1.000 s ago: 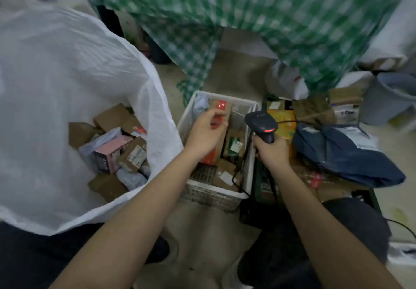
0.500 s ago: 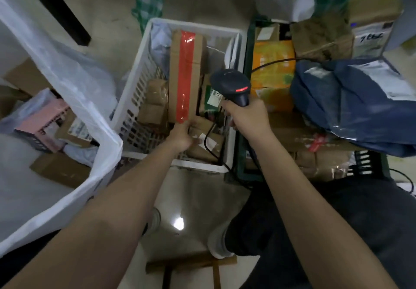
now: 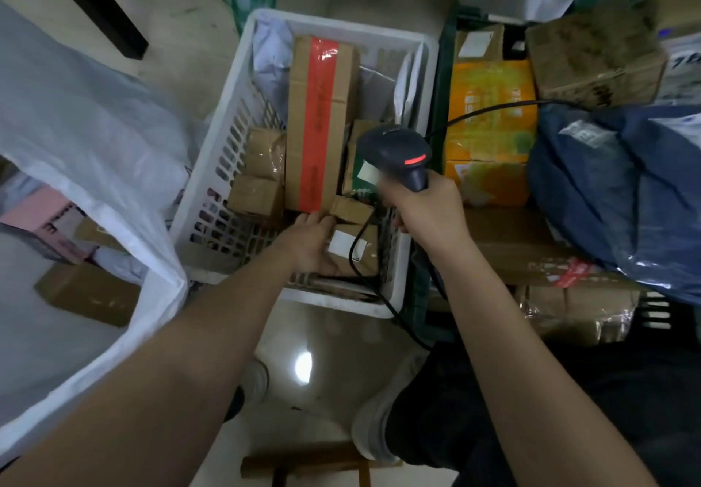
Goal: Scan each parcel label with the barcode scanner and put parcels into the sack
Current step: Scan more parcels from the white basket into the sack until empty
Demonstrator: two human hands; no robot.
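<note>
At the near end of the white crate (image 3: 411, 168), the left hand (image 3: 309, 245) grips a small labelled carton (image 3: 352, 249) (judged light, rigid; best held by its side edges), while the right hand (image 3: 426, 209) is closed on the barcode scanner (image 3: 396, 152).

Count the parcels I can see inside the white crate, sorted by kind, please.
Long cardboard box with red tape: 1
Small plain cardboard boxes: 3
Cardboard box with a white label, under the left hand: 1
Green-sided box with a label, partly behind the scanner: 1
Pale plastic mailers: 2
Total: 8 visible; more may be buried in the white crate.
</note>
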